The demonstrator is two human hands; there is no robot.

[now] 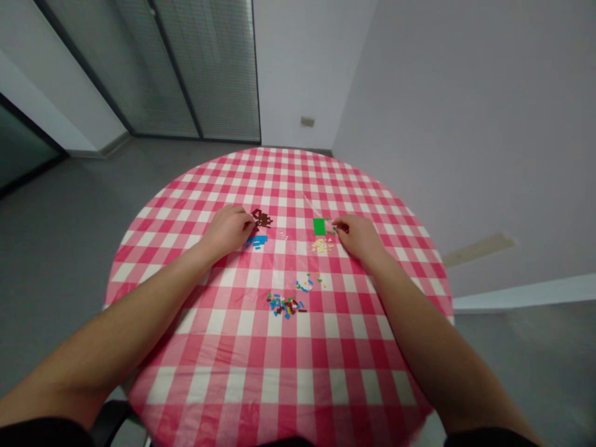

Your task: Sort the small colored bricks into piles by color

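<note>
My left hand (230, 227) rests at the edge of a pile of brown bricks (262, 218), its fingers pinched together. What it holds, if anything, is too small to make out. Just below lie several blue bricks (257, 241). On the other side, my right hand (356, 234) is closed in a pinch beside a green plate (319, 226) and a few small green pieces (330, 231); its fingertips hide whatever may be in them. Cream-coloured pieces (321, 246) lie below the green plate. Nearer to me is a mixed pile of brown, blue, green and yellow bricks (285, 305).
A red-and-white checked cloth (274, 357) covers the round table. Loose small pieces (305, 284) lie scattered above the mixed pile, and tiny white pieces (284, 236) sit between my hands. A wall rises beyond the table's right side; part of a chair (114, 422) shows at lower left.
</note>
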